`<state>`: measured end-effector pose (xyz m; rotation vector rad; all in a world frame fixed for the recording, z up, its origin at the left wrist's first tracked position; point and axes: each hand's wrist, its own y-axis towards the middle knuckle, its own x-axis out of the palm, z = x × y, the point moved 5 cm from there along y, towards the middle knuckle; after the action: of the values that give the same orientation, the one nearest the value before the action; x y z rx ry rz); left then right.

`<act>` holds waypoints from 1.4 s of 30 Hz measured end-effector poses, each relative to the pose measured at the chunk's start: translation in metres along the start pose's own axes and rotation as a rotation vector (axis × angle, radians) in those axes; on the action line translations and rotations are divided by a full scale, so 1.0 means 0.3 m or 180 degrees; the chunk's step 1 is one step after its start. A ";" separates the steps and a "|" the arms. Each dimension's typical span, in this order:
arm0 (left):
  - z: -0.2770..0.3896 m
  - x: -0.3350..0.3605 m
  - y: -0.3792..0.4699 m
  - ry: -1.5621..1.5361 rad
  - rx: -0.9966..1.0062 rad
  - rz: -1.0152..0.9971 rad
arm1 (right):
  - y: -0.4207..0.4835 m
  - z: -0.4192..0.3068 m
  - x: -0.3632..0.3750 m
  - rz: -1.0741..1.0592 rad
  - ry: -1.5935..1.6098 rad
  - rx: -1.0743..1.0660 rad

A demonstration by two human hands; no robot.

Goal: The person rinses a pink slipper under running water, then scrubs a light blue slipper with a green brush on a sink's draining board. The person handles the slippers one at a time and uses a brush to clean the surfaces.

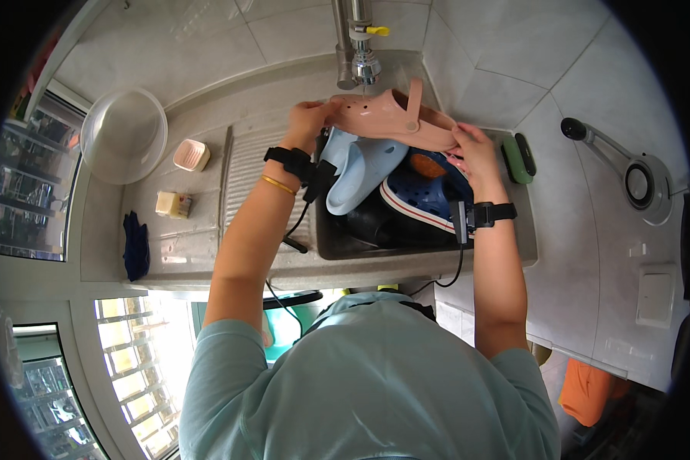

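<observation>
A pink foam clog [374,118] is held sideways over the sink between both hands, just below the faucet [366,66]. My left hand [310,123] grips its perforated toe; my right hand [474,150] holds the heel end. The clog's strap stands up from its side. Beneath it, a light blue clog [365,172] leans on the sink's left edge. A navy blue clog with a red-striped white sole [420,195] lies to the right, with an orange-brown patch near its top. Dark objects below them in the sink basin [345,253] are hard to make out.
On the left of the ribbed drainboard [253,190] are a clear plastic bowl [125,136], a pink soap dish [191,155], a pale soap bar [173,204] and a dark blue cloth [136,246]. A green brush [516,158] rests at the sink's right rim. Cables hang from both wrist straps.
</observation>
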<state>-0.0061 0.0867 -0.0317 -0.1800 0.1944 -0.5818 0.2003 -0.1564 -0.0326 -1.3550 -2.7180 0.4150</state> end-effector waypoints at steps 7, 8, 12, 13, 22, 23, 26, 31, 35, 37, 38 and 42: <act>0.091 -0.119 0.008 0.0336 0.0392 0.0208 | 0.023 0.051 0.133 -0.0357 0.0407 0.0266; 0.095 -0.137 0.005 0.0309 0.0391 0.0228 | 0.026 0.044 0.153 -0.0372 0.0383 0.0273; 0.096 -0.200 -0.014 0.0188 0.0340 0.0368 | 0.026 0.003 0.214 -0.0359 0.0252 0.0199; 0.090 -0.215 -0.019 0.0170 0.0240 0.0384 | 0.021 -0.008 0.227 -0.0377 0.0193 0.0160; -0.034 -0.261 -0.044 -0.0281 -0.0459 0.0370 | -0.059 -0.115 0.264 -0.0487 -0.0089 -0.0444; -0.051 -0.256 -0.041 -0.0303 -0.0565 0.0355 | -0.062 -0.126 0.262 -0.0483 -0.0128 -0.0524; -0.083 -0.237 -0.028 -0.0300 -0.0719 0.0285 | -0.057 -0.144 0.251 -0.0457 -0.0218 -0.0633; -0.088 -0.189 -0.007 -0.0212 -0.0654 0.0078 | -0.020 -0.134 0.196 -0.0189 -0.0070 -0.0683; -0.062 -0.135 -0.003 -0.0193 -0.0476 -0.0085 | 0.014 -0.112 0.121 0.0188 -0.0157 -0.0620; -0.042 -0.108 -0.009 -0.0179 -0.0351 -0.0141 | 0.030 -0.101 0.084 0.0393 -0.0283 -0.0582; -0.031 -0.096 -0.011 -0.0166 -0.0293 -0.0149 | 0.038 -0.096 0.068 0.0482 -0.0344 -0.0567; 0.010 -0.059 -0.018 -0.0445 -0.0233 -0.0390 | 0.067 -0.060 0.024 0.0583 -0.0669 -0.0259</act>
<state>-0.0226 0.0926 -0.0252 -0.3042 0.0695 -0.6817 0.2147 -0.1354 -0.0210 -1.6797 -2.8123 0.4910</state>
